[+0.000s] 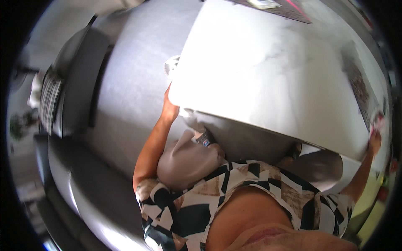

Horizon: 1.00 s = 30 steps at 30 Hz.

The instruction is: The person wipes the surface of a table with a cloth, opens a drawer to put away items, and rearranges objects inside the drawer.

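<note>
A white marbled table (276, 75) stretches out in front of me, brightly lit on its left part. My left hand (171, 105) is at the table's near left corner, its fingers partly hidden by the edge. A crumpled white cloth or similar thing (187, 113) shows just beside and below that hand, but its hold on it is unclear. At the far right, my right hand (375, 142) is at the table's right end, against a small red and white item (377, 122). Blur hides how its fingers lie. A dark patterned placemat (359, 88) lies just beyond the right hand.
Another patterned mat (279, 9) with a pale item on it lies at the table's far edge. A grey sofa (81, 175) curves along the lower left, and a grey seat (81, 69) with a striped cushion (50, 100) stands at the left. A pale object (171, 65) shows beside the table's left edge.
</note>
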### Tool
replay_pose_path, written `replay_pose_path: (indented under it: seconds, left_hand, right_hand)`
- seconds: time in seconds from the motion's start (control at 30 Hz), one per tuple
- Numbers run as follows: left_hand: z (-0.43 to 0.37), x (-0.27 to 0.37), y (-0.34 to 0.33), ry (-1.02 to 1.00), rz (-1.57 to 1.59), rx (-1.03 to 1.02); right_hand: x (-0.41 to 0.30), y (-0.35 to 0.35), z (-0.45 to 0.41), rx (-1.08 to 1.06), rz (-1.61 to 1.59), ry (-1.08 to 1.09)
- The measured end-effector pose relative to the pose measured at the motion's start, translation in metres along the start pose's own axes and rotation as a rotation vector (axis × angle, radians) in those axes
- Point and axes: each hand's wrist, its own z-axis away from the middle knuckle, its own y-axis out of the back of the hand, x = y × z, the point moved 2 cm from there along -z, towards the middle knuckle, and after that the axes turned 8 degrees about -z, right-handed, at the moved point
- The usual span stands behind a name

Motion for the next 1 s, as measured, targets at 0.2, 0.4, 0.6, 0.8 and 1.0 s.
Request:
replay_pose_path:
  seconds: [0.2,0.4,0.6,0.8,1.0]
  left_hand:
    - [-0.066,-0.021,-0.049,0.143,0.199,-0.088]
    - [-0.116,-0.030,-0.123,0.250,0.390,-0.243]
    - [-0.138,-0.037,-0.161,0.326,0.516,-0.341]
    - [-0.145,-0.039,-0.180,0.379,0.583,-0.415]
    - [-0.137,-0.029,-0.168,0.395,0.628,-0.452]
  right_hand:
    - [-0.060,0.019,0.024,0.070,-0.143,0.025]
    - [-0.133,0.057,0.062,-0.009,-0.099,-0.218]
    - [-0.172,0.063,0.080,0.019,-0.177,-0.042]
    - [-0.228,0.073,0.096,0.050,-0.309,0.272]
    - [-0.347,0.125,0.123,-0.007,-0.641,0.586]
